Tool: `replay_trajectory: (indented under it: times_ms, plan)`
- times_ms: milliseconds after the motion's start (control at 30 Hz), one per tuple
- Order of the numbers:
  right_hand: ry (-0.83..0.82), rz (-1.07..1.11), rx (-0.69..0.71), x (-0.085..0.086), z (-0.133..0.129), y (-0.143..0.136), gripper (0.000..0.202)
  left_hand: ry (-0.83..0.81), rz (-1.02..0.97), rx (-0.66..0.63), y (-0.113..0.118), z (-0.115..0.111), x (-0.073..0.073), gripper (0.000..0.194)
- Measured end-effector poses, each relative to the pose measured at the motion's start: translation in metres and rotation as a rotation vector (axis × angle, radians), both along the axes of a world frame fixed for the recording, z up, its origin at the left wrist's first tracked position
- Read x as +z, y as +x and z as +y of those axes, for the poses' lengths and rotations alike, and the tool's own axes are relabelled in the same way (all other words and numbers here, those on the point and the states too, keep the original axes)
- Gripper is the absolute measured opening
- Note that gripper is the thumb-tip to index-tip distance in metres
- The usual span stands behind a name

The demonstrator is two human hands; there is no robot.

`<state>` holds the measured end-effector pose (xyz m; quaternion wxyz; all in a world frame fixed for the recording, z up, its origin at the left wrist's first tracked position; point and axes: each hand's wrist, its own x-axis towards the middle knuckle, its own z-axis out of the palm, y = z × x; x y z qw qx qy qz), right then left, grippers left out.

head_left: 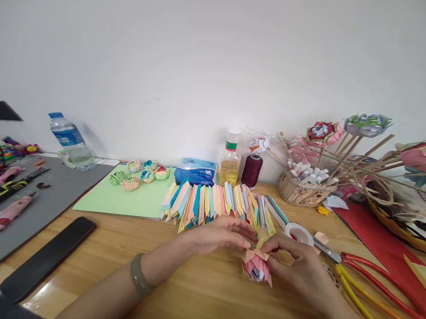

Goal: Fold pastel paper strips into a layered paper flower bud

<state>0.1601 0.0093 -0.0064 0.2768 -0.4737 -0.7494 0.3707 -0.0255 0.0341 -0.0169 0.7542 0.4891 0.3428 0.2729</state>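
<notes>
A pink and peach paper flower point(256, 268) with a pale lilac centre hangs head-down just above the wooden table. My right hand point(293, 262) pinches its upturned base between thumb and fingers. Beside that base, my left hand point(224, 235) reaches in with fingers stretched out and the thumb tip close to the petals; whether it touches them is hard to make out. Behind both hands lies a row of folded paper strips point(210, 203) in several colours. A roll of white tape point(298, 235) sits right of the right hand.
Red-handled scissors point(380, 273) and a yellow-handled tool point(359, 303) lie at right. Finished paper flowers on sticks point(368, 125) rise behind a basket point(305, 191). Along the wall stand maroon thread point(252, 171), a bottle of yellow liquid point(229, 165) and a tissue pack point(195, 172).
</notes>
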Motion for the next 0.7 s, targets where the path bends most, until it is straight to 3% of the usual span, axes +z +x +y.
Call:
replay_trajectory:
  times_ms: [100,167,300,367,433,567,700]
  plan:
    - [0.156,0.006,0.017,0.002,0.001,0.004,0.014,0.037,-0.037,-0.167,0.001,-0.003,0.005,0.057]
    - [0.227,0.025,0.035,0.000,0.000,0.007,0.012,0.116,0.019,-0.201,0.003,-0.006,0.005,0.070]
    - [0.359,0.055,-0.113,-0.002,-0.002,0.010,0.008,0.300,0.156,0.017,0.011,-0.011,0.000,0.062]
    - [0.276,0.083,-0.211,0.000,-0.003,0.009,0.013,0.490,0.266,0.173,0.013,-0.013,-0.002,0.052]
    - [0.075,0.116,-0.212,0.002,-0.003,0.007,0.026,0.711,0.399,0.257,0.015,-0.015,-0.001,0.049]
    - [-0.251,0.209,-0.074,0.002,-0.003,-0.001,0.036,0.938,0.569,0.185,0.014,-0.020,0.001,0.054]
    - [-0.328,0.257,-0.019,-0.002,-0.003,-0.005,0.035,0.954,0.511,0.144,0.015,-0.023,0.000,0.047]
